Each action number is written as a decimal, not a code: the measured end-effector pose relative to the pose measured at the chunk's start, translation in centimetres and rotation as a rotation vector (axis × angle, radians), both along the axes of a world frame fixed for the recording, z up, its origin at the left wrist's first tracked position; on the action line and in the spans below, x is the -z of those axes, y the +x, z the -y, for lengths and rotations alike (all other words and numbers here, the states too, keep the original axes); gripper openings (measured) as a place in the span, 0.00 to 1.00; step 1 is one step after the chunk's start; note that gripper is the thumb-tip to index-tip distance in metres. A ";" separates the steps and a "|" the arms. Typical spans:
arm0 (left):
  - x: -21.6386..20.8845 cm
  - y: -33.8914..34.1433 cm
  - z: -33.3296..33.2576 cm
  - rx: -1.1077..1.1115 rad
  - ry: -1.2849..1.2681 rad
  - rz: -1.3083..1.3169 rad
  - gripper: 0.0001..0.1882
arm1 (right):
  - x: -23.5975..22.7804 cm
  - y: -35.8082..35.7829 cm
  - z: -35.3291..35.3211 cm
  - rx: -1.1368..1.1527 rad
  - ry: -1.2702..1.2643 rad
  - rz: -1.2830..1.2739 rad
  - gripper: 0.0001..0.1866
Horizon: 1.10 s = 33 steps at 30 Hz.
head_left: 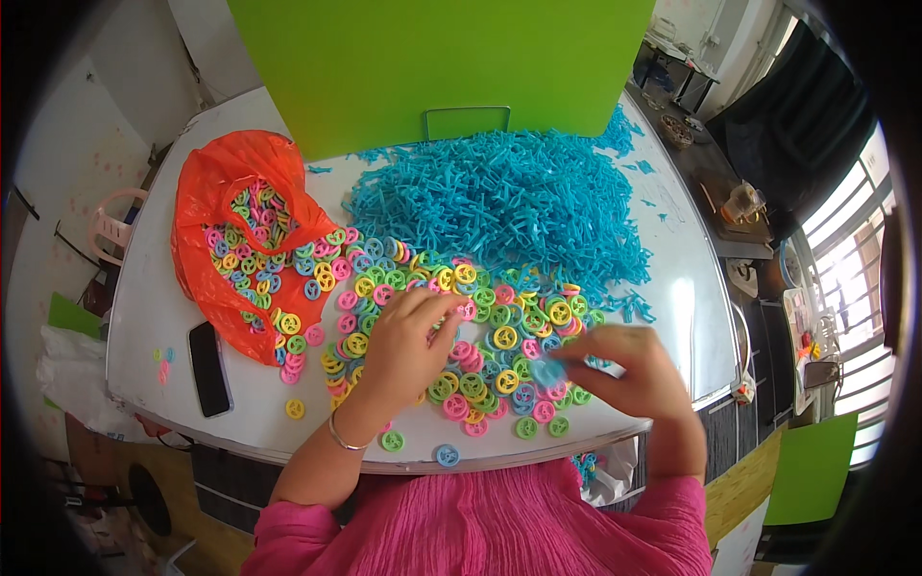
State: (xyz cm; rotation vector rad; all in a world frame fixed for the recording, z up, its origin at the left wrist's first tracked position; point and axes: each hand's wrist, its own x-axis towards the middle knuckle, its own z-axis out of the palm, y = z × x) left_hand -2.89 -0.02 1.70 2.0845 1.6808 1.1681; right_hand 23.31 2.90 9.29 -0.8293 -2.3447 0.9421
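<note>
Over loose, multicoloured spoked plastic wheels (471, 361), the left hand (408, 338) pinches a small pink wheel (468, 310); the right hand (629, 372) grips a blurred blue plastic piece (547, 372). The spiky blue plastic heap (499, 202) behind presumably lies within reach.

1. Across the table's (691, 259) far side stands a panel (432, 67).
2. Before it, right of centre, lies the heap of plastic pieces (499, 202).
3. On my left is the bag (197, 259), with wheels (504, 337) in it; more wheels stretch rightward from it, on the near side of the heap.
4. The phone (210, 369) lies near left, just nearer me than the bag.
5. My left hand (413, 336) is over the middle of the loose wheels, my right hand (629, 370) at their right end.
</note>
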 end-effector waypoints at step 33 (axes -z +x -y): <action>0.6 -0.2 -0.9 0.218 -0.469 1.126 0.15 | 6.6 -6.1 -7.6 0.285 0.562 0.166 0.09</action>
